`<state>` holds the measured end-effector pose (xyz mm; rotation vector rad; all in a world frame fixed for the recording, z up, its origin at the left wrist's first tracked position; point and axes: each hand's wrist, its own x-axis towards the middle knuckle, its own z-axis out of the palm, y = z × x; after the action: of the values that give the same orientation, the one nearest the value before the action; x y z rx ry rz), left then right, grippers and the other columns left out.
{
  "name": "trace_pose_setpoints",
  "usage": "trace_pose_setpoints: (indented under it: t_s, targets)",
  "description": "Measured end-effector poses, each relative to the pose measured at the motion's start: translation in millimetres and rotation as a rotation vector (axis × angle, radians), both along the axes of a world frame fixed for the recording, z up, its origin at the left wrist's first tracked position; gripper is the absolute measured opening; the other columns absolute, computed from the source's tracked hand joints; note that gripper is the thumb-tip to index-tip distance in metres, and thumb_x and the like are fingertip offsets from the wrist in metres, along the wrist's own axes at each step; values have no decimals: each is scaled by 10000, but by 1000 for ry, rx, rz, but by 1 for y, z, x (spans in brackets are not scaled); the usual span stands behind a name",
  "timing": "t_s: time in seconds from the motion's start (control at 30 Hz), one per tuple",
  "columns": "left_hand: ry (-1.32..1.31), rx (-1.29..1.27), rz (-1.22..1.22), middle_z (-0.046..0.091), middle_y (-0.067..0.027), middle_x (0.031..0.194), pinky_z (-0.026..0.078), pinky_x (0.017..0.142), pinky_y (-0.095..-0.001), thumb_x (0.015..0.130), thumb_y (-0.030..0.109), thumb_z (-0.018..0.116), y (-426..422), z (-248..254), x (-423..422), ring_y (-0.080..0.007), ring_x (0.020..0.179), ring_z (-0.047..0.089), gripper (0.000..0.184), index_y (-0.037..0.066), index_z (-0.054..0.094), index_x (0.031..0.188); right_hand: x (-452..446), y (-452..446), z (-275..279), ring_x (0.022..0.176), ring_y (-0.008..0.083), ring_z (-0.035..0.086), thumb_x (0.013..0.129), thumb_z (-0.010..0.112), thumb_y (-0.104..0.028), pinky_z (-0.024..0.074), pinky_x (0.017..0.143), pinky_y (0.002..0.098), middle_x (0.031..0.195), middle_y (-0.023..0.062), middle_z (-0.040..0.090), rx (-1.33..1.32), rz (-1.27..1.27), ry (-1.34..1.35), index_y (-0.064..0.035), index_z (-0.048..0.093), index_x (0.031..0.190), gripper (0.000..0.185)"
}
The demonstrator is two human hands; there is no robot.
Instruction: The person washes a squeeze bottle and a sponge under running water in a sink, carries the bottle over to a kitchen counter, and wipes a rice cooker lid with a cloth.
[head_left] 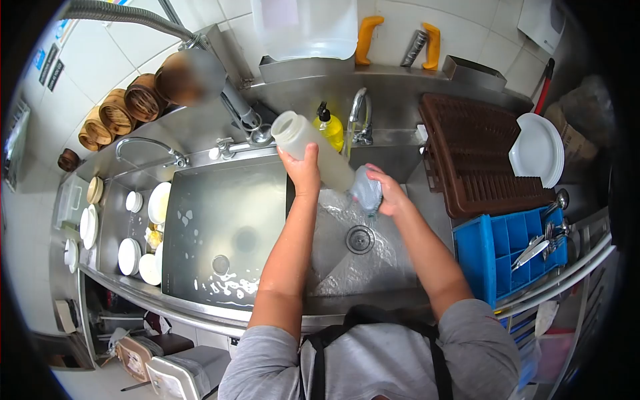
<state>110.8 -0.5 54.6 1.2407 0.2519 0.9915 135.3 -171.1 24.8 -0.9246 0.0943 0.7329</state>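
The bottle point(325, 155) partly hides the left hand point(303, 173); 1 basket point(172, 80) is blurred; the upper edge cuts the container point(327, 37); 2 labels point(48, 63) are illegibly small.

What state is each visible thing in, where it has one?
Translucent bottle: uncapped, tilted, in left hand
Gray-blue cloth: bunched in right hand
Yellow pump bottle: upright
Middle basin: holding water
Right basin: wet
Blue cutlery caddy: partly filled
Brown dish rack: holding plates
Dishes at left: some stacked

A translucent bottle point(329, 159) is held tilted by the left hand point(302, 171) above a wet sink basin point(393, 263); a blue-grey cloth or sponge point(366, 189) is gripped by the right hand point(393, 193) at the bottle's lower end.
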Motion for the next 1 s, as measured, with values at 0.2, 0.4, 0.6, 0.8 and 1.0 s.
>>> trace_pose_setpoints:
  t_s: [0.2, 0.4, 0.6, 0.8, 1.0]
  targets:
    - [363, 469, -186, 468, -173, 1097, 383, 853, -334, 599, 176, 727, -13, -45, -15, -268, 997, 482, 703, 11, 352, 1170, 54, -20, 25, 975, 249, 471, 731, 618, -246, 395, 771, 476, 1141, 100, 436, -227, -350, -148, -184, 256, 1276, 657]
    - [419, 430, -287, 464, -179, 1116, 375, 869, -348, 603, 212, 737, -30, -62, -20, -278, 1022, 475, 731, 12, 338, 1182, 142, -16, 27, 1261, 368, 133, 689, 437, -676, 133, 972, 535, 1400, 122, 96, -307, -417, 77, -205, 70, 1355, 894]
    - [494, 303, -340, 536, -162, 1024, 406, 817, -328, 689, 298, 673, -22, -76, -26, -242, 940, 527, 616, -7, 389, 1143, 141, -20, 7, 1253, 319, 204, 750, 490, -523, 202, 989, 426, 1376, 168, 172, -896, -96, -395, -95, 67, 1351, 850]
    - [595, 113, -477, 571, -136, 962, 429, 763, -311, 708, 358, 653, -23, -76, -28, -203, 866, 549, 548, -8, 468, 1071, 122, -10, 6, 971, 237, 499, 729, 574, -240, 381, 845, 316, 1072, 159, 515, -1012, -363, -994, -15, 480, 1121, 462]
    - [645, -46, -636, 568, -121, 968, 436, 744, -305, 692, 349, 666, -24, -50, -30, -191, 847, 550, 549, 3, 473, 1072, 52, 18, 49, 781, 261, 598, 697, 532, -150, 457, 702, 324, 837, 167, 610, -768, 354, -1322, -12, 595, 922, 272]
